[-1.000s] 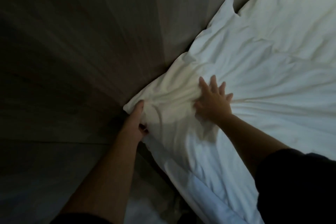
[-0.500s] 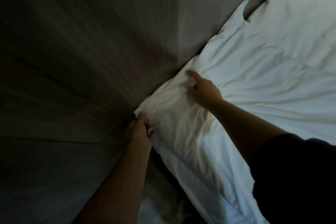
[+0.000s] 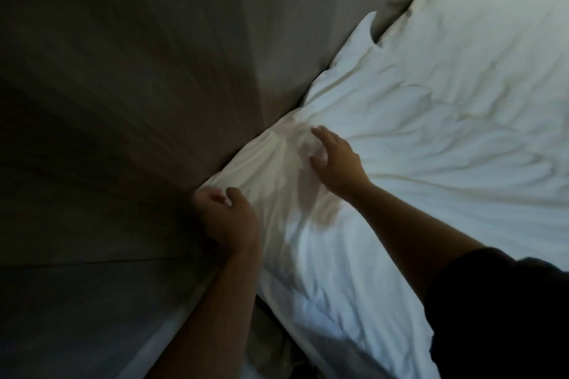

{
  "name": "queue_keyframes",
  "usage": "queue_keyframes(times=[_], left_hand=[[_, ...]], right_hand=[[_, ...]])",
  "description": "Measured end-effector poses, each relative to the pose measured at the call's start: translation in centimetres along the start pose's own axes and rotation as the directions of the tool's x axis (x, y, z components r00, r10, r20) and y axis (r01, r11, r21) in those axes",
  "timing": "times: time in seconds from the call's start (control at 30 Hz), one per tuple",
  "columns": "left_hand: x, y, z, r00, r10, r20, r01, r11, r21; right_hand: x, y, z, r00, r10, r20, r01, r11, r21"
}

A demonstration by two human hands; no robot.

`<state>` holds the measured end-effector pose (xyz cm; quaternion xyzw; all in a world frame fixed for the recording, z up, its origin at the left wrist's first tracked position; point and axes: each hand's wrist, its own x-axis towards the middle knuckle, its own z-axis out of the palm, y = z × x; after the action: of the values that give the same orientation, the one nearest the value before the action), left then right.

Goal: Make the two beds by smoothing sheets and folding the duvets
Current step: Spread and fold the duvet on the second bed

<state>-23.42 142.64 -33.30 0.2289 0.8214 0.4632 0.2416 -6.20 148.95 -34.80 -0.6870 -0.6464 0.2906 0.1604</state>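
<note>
Left grip [image 3: 228, 218]: fingers and thumb curled round the near corner of the white duvet [image 3: 431, 132], clamped on the cloth right where it met the wood-panelled wall [image 3: 123, 71]. The corner sat in shadow, so I could not tell how much cloth was gathered.

Right grip [image 3: 335, 160]: fingers apart and loosely spread, holding nothing, palm down on the duvet just beyond the left grip. Whether the fingertips pressed or only skimmed the cloth, I could not tell.

The duvet lay across the bed, heavily creased, its long edge running along the wall. Creases fanned out from the held corner. Farther up that edge a pointed flap of white cloth [image 3: 366, 28] stood against the wall. My dark sleeve [image 3: 492, 301] covered the right upper arm.
</note>
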Motion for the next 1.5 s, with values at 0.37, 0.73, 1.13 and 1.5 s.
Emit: queue_keyframes(times=[0.37, 0.73, 1.13, 1.5], left_hand=[[-5.2, 0.8, 11.8, 0.572, 0.199, 0.796, -0.806, 0.316, 0.5], [-10.7, 5.4, 38.3, 0.374, 0.414, 0.83, -0.922, 0.071, 0.38], [-17.4, 14.8, 68.3, 0.128, 0.526, 0.841, -0.973, -0.098, 0.209], [-21.5, 24.3, 93.3, -0.022, 0.607, 0.794, -0.959, -0.238, 0.155]], right_hand=[[-1.3, 15.9, -11.0, 0.961, 0.24, 0.14, -0.155, 0.88, -0.449], [9.7, 37.2, -19.4, 0.931, 0.354, -0.096, -0.352, 0.792, -0.499], [25.7, 55.6, -30.9, 0.844, 0.378, -0.38, -0.523, 0.737, -0.429], [42.8, 67.1, -40.6, 0.803, 0.275, -0.529, -0.533, 0.728, -0.432]])
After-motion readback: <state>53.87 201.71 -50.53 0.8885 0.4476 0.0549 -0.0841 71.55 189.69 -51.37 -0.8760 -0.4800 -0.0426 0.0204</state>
